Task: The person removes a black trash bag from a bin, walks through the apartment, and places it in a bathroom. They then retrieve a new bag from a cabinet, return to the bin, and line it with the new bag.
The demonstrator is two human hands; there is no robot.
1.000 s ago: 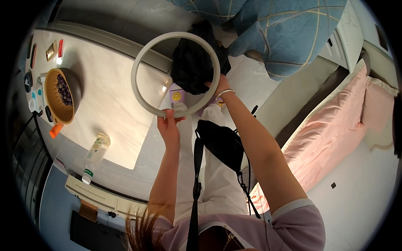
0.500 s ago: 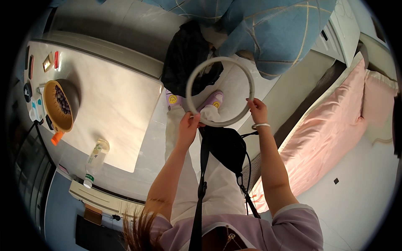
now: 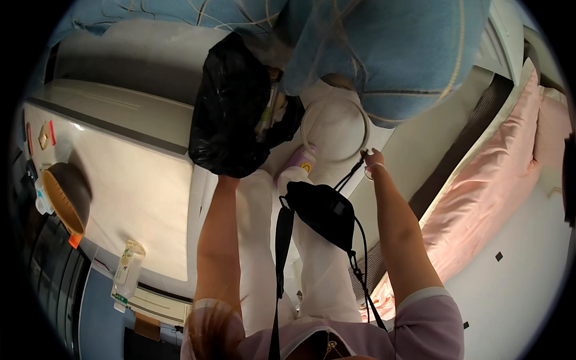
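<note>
From my remote view, the right hand (image 3: pixel 374 158) has its grip closed on the near-right rim of a pale ring (image 3: pixel 366 129), above the floor (image 3: pixel 336 129), beyond the right edge of the surface (image 3: pixel 138 198). The left hand (image 3: pixel 228 182) goes behind a black plastic bag (image 3: pixel 231 114) beside the surface's far right corner; its fingers are hidden, so I cannot tell that grip.

I judge the ring light, fairly stiff and smooth; a pinch anywhere on the rim should do, two opposite points steadying it better. The bag looks thin, floppy and slippery, with loose contents showing at its open mouth, so I'd gather the film just below that mouth.

Half a second ago both hands held the ring; now the left is off it, the ring is farther out, and the bag appears larger, farther left.
</note>
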